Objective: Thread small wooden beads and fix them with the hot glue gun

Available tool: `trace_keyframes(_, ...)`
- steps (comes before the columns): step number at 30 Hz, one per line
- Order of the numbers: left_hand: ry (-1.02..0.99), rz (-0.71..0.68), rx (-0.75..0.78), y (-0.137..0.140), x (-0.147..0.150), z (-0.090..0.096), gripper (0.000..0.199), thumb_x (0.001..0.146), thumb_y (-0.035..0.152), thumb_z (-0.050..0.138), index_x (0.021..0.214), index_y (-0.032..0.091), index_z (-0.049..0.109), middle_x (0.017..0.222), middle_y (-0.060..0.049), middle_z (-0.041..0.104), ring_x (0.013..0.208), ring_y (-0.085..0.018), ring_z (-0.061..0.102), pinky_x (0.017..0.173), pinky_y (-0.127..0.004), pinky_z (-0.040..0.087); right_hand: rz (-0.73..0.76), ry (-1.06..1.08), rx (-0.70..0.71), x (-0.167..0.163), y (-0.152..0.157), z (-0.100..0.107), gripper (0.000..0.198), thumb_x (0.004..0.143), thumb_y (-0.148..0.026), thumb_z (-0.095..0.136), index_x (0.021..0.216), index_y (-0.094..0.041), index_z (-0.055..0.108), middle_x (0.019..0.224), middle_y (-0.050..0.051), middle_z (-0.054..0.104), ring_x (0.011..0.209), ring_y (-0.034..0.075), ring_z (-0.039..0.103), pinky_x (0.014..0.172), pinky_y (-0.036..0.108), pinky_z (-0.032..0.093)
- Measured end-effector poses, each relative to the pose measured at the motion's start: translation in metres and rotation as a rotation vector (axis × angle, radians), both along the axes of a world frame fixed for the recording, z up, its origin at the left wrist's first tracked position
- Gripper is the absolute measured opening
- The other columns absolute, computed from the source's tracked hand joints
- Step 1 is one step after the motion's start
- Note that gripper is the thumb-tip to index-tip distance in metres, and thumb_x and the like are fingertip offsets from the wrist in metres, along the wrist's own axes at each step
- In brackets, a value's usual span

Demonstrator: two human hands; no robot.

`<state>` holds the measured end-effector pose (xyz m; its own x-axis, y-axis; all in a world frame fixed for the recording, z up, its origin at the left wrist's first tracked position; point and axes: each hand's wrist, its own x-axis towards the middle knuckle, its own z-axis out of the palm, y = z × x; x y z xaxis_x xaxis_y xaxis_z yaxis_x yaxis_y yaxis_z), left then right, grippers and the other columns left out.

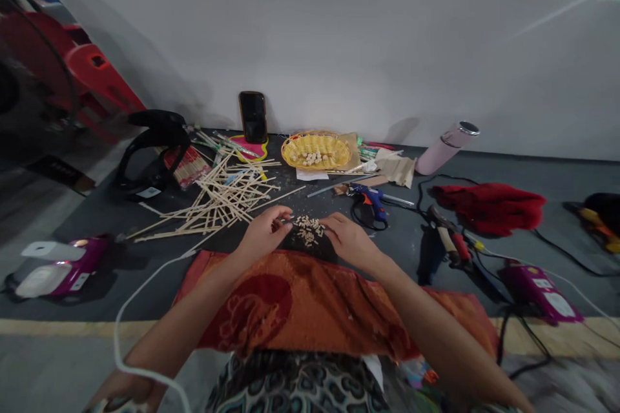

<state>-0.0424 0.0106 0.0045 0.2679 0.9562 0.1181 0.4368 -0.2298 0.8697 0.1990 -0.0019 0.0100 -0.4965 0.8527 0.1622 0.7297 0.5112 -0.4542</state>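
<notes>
A small heap of short cut wooden stick pieces point(308, 231) lies on the dark table between my two hands. At its left edge is my left hand point(265, 232), its fingers curled and thumb drawn in. Anything pinched there is too small to name. My right hand point(351, 242) reaches the heap from the other side, fingertips together at the outermost pieces; whether a piece is between them is hidden. Behind the left hand, long thin wooden sticks point(227, 193) are strewn in a loose criss-cross pile. Below my wrists an orange cloth point(310, 297) covers the table's front edge.
Against the wall stand a phone point(254, 117), a yellow woven basket point(316, 150) holding small pale pieces, and a pink bottle point(446, 148). A blue glue gun point(371, 199), pliers point(450, 239) and a red cloth point(489, 206) lie to the right. A white cable point(123, 316) crosses the left forearm.
</notes>
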Motion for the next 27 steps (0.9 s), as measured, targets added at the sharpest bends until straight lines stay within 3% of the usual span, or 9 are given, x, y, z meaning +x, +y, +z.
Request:
trace_keyframes(6, 0.468, -0.153, 0.315, -0.014, 0.003, -0.008, 0.026, 0.083, 0.020, 0.052, 0.108, 0.020, 0.059, 0.107, -0.006, 0.062, 0.104, -0.023, 0.052, 0.093, -0.039, 0.038, 0.040, -0.067, 0.051, -0.011, -0.011, -0.008, 0.025, 0.085, -0.024, 0.057, 0.109, -0.021, 0.059, 0.106, 0.007, 0.059, 0.101, 0.021, 0.048, 0.092, 0.038, 0.038)
trace_keyframes(10, 0.616, -0.160, 0.392, -0.012, 0.008, -0.010, 0.025, 0.085, 0.018, 0.047, 0.108, 0.018, 0.058, 0.103, -0.008, 0.062, 0.102, -0.024, 0.050, 0.091, -0.039, 0.037, 0.032, -0.158, 0.064, -0.025, -0.009, -0.013, 0.022, 0.082, -0.032, 0.061, 0.103, -0.025, 0.061, 0.107, 0.005, 0.060, 0.103, 0.023, 0.044, 0.087, 0.038, 0.039)
trace_keyframes(13, 0.688, -0.112, 0.375, -0.007, 0.010, -0.010, 0.024, 0.086, 0.020, 0.048, 0.106, 0.019, 0.059, 0.097, -0.008, 0.062, 0.099, -0.024, 0.049, 0.087, -0.039, 0.038, -0.051, -0.170, 0.107, -0.022, -0.002, -0.015, 0.012, 0.088, -0.026, 0.053, 0.093, -0.023, 0.063, 0.099, 0.007, 0.061, 0.100, 0.023, 0.046, 0.084, 0.037, 0.039)
trace_keyframes(18, 0.767, -0.059, 0.361, 0.002, 0.014, -0.014, 0.023, 0.086, 0.023, 0.048, 0.105, 0.021, 0.061, 0.092, -0.009, 0.062, 0.098, -0.025, 0.048, 0.083, -0.039, 0.037, -0.102, -0.043, 0.143, -0.004, 0.007, -0.023, 0.017, 0.090, -0.017, 0.047, 0.094, -0.021, 0.064, 0.091, 0.007, 0.062, 0.091, 0.019, 0.052, 0.085, 0.033, 0.041)
trace_keyframes(23, 0.744, -0.081, 0.368, 0.006, 0.025, -0.011, 0.025, 0.087, 0.022, 0.045, 0.106, 0.022, 0.061, 0.094, -0.008, 0.062, 0.097, -0.024, 0.047, 0.084, -0.038, 0.036, -0.203, 0.035, 0.172, 0.013, 0.007, -0.033, 0.023, 0.091, -0.015, 0.040, 0.101, -0.018, 0.061, 0.094, 0.008, 0.061, 0.090, 0.020, 0.054, 0.083, 0.034, 0.043)
trace_keyframes(27, 0.695, -0.150, 0.388, -0.003, 0.035, -0.003, 0.027, 0.088, 0.022, 0.044, 0.111, 0.022, 0.059, 0.097, -0.008, 0.060, 0.096, -0.023, 0.047, 0.084, -0.038, 0.037, -0.194, 0.074, 0.171, 0.019, 0.006, -0.038, 0.020, 0.089, -0.015, 0.045, 0.096, -0.020, 0.063, 0.091, 0.007, 0.063, 0.088, 0.020, 0.055, 0.084, 0.035, 0.044)
